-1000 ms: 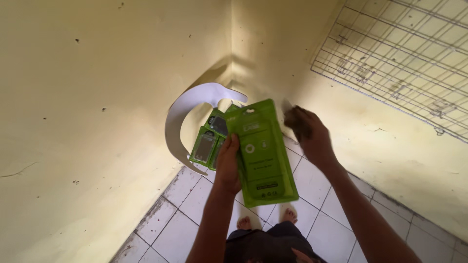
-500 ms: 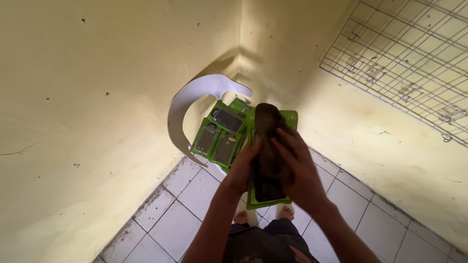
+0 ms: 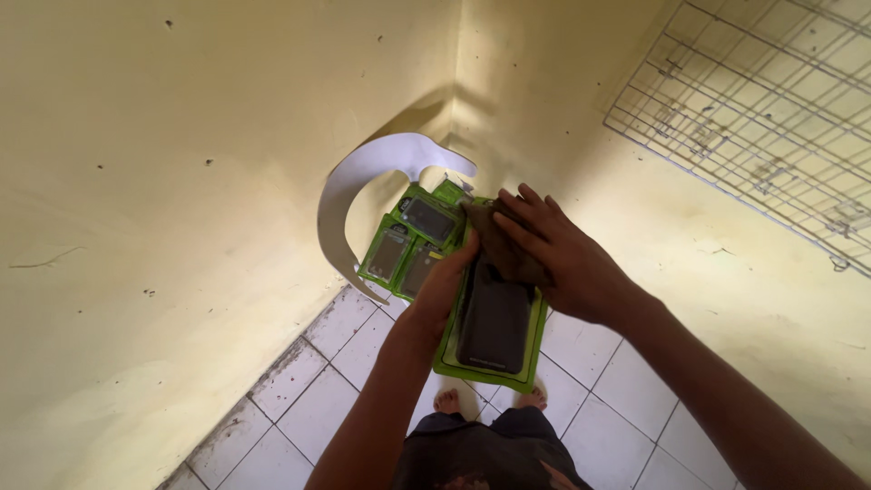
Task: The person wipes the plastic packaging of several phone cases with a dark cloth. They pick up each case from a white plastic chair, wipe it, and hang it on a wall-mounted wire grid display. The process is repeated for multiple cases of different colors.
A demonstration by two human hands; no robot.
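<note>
Left hand [image 3: 445, 286] is gripping one green blister pack [image 3: 494, 331] by its edge, fingers pinching it. Right hand [image 3: 553, 254] is pressing a brown cloth [image 3: 499, 245] on its top, fingers spread. Three more green packs [image 3: 408, 245] are sitting behind, beside one white curved piece [image 3: 363, 177]. Wire grid [image 3: 753, 118] is leaning on wall.

A green blister package [image 3: 494, 327] with a dark flat item inside is at the centre. Behind it, near the wall corner, three smaller green packages [image 3: 408, 245] lie together.
</note>
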